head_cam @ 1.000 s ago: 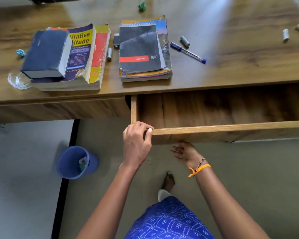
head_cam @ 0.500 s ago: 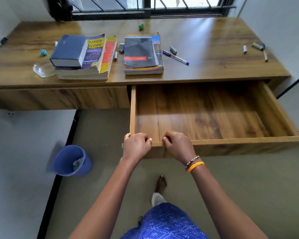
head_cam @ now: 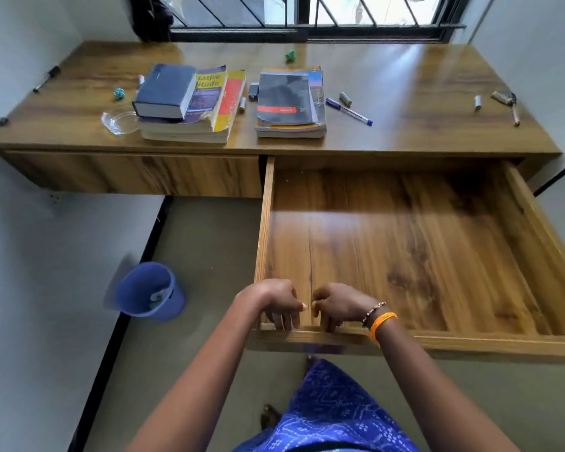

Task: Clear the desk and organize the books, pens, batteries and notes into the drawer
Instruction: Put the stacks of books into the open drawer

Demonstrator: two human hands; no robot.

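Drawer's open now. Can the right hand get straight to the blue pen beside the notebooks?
Probably yes. The right hand grips the drawer front; once it lets go, nothing stands between it and the blue pen, which lies apart on open desk.

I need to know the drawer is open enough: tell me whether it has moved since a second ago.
Yes. The drawer has slid farther out from under the desk, toward the person, baring far more of its floor. The left hand and right hand grip its front edge.

Fingertips of left hand [head_cam: 276, 303] and right hand [head_cam: 336, 305] hidden behind drawer [head_cam: 437, 342] front rail. Drawer's right end cut off by frame edge. Bin [head_cam: 149, 291] contents blurred, unidentifiable.
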